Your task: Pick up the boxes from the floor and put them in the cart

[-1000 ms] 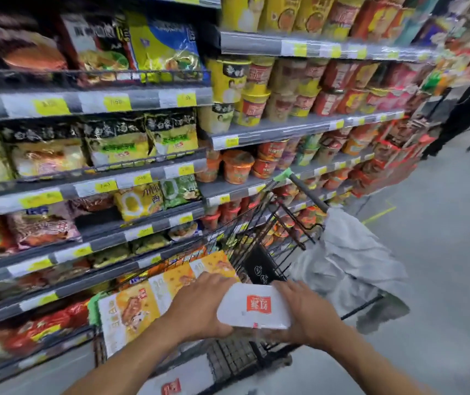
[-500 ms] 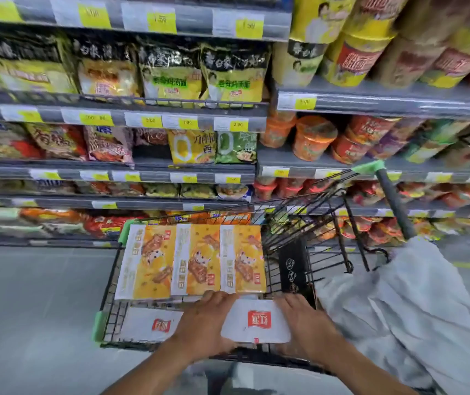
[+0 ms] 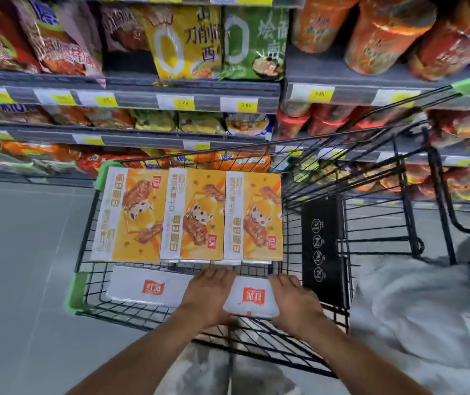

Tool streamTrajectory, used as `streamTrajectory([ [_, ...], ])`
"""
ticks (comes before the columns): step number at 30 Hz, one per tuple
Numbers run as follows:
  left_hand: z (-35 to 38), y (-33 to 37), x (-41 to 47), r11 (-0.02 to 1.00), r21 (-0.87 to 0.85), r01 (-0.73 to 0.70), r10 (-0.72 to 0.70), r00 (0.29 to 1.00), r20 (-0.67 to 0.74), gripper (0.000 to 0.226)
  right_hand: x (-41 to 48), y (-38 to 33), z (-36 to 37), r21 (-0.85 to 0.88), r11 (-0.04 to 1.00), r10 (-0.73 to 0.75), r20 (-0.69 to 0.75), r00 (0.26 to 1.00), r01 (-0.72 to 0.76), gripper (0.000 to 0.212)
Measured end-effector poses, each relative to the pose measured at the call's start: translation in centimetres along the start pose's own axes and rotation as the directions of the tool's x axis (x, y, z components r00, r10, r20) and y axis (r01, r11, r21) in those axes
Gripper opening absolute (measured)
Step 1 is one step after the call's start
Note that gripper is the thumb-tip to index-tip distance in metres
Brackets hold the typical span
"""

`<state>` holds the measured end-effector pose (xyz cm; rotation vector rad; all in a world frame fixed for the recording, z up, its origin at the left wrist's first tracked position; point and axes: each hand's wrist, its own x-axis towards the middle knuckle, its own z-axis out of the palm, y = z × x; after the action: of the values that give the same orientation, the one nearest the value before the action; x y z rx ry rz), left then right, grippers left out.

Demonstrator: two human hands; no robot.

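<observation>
Head view showed your left hand (image 3: 206, 297) and right hand (image 3: 295, 302) gripping a white-ended box (image 3: 252, 297) by its sides in the cart (image 3: 85, 252), beside another box (image 3: 148, 289), near three orange boxes (image 3: 194, 215).

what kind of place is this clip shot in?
Almost certainly a supermarket aisle: shelves of instant-noodle packets with yellow price tags, plus a wire shopping cart holding boxes.
</observation>
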<state>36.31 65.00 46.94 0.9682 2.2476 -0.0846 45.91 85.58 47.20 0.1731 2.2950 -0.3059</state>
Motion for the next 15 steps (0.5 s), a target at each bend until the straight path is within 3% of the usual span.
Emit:
streamTrajectory([
  [8,4.6,-2.4,3.6,0.992,0.122,0.013,-0.023,0.997,0.079,0.103,5.6,-0.9,3.5,-0.012,1.0,0.005,0.01,1.0,-0.005,0.079],
  [10,6.2,-2.7,4.5,0.99,0.14,-0.015,0.013,1.0,0.019,0.105,6.2,-0.8,3.9,-0.014,1.0,0.006,0.002,1.0,-0.006,0.076],
  [15,7.1,-2.1,5.1,0.991,0.136,-0.016,0.012,0.999,0.032,0.092,6.9,-0.5,4.8,-0.064,0.998,-0.029,-0.002,1.0,0.029,0.082],
])
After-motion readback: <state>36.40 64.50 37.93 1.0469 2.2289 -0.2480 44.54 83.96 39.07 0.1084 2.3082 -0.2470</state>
